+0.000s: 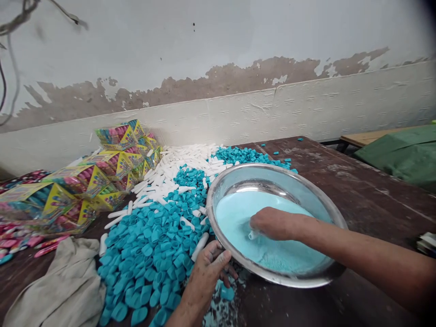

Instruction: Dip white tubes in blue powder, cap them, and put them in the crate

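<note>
A wide metal basin point(327, 277) holds pale turquoise powder point(235, 213). My right hand point(275, 222) is inside the basin, low over the powder, with its fingers closed around a small white tube point(252, 235); most of the tube is hidden. Beside the basin's near left rim, my left hand point(207, 268) has its fingers apart and holds nothing; I cannot tell whether it touches the rim. Left of it spreads a heap of teal plastic caps point(146, 250). Behind them is a pile of white tubes point(184, 159).
Clear packs with yellow labels point(91, 177) are stacked at the left. A beige cloth point(61, 281) lies in front of them, near pink pieces point(34, 240). The dark table point(361, 181) meets a peeling wall. Green sheeting point(398, 150) covers something at the right.
</note>
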Demonstrator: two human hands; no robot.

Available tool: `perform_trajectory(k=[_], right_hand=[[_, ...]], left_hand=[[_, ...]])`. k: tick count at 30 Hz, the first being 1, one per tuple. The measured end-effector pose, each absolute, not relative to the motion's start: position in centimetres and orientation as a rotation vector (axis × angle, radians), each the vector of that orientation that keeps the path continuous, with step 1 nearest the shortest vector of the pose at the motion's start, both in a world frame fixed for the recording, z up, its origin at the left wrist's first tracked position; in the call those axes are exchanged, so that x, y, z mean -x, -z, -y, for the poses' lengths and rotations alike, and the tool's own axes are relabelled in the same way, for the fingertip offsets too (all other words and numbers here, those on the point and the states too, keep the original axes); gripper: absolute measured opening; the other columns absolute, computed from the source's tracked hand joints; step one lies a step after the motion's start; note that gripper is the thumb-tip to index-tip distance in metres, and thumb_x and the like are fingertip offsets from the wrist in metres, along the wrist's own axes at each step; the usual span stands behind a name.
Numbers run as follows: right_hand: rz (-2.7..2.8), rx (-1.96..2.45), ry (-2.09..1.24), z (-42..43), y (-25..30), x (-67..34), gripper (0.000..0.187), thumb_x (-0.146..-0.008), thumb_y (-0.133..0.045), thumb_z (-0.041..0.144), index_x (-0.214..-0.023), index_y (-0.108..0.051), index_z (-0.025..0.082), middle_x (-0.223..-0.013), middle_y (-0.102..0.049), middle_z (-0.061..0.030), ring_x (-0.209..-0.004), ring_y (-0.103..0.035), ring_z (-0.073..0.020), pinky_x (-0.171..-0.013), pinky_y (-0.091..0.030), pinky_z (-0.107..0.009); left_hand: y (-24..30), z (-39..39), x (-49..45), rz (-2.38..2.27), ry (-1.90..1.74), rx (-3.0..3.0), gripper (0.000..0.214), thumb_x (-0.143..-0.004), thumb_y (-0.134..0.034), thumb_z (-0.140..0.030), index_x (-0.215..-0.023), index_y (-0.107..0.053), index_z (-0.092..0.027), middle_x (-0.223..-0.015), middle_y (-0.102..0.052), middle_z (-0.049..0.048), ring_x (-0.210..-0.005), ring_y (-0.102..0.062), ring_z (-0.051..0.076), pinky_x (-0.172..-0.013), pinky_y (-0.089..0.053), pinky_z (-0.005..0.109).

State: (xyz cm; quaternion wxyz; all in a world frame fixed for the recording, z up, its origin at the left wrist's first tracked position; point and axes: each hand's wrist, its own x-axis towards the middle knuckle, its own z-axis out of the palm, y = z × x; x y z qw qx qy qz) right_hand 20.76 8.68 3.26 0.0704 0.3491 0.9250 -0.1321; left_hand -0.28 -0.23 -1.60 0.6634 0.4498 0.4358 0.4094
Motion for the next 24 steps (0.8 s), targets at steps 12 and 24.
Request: perform_trajectory(k=[12, 24], right_hand=[[-2.762, -1.099, 1.099, -8.7, -3.1, -20.3, 0.016, -0.066, -0.059, 0.018, -0.081, -0.065, 0.017, -0.066, -0.058, 0.0041, -0.06, -0.05, -0.012, -0.055, -0.036, -0.02], [-2.835, -1.444, 1.509, -6.0, -2.7, -23.8, 0.009, -0.065, -0.054, 0.014, -0.071, -0.06, 0.016, -0.06, -0.055, 0.0056, -0.059, -0.05, -0.0108, -0.056, -0.039, -0.02]], left_hand=[[1.3, 0.6, 0.8, -1.294, -0.948, -1.272, 0.035, -0.074, -0.055, -0.05, -0.064, -0.046, -0.017, -0.048, -0.047, -0.0022, -0.044, -0.046, 0.012, -0.041, -0.033, 0.02], [-3.2, -2.4, -5.7, -1.443, -0.449, -2.424, 0.019, -0.076, -0.053, -0.028, -0.088, -0.06, -0.015, -0.088, -0.063, 0.0118, -0.086, -0.055, 0.028, -0.072, -0.039, 0.036]])
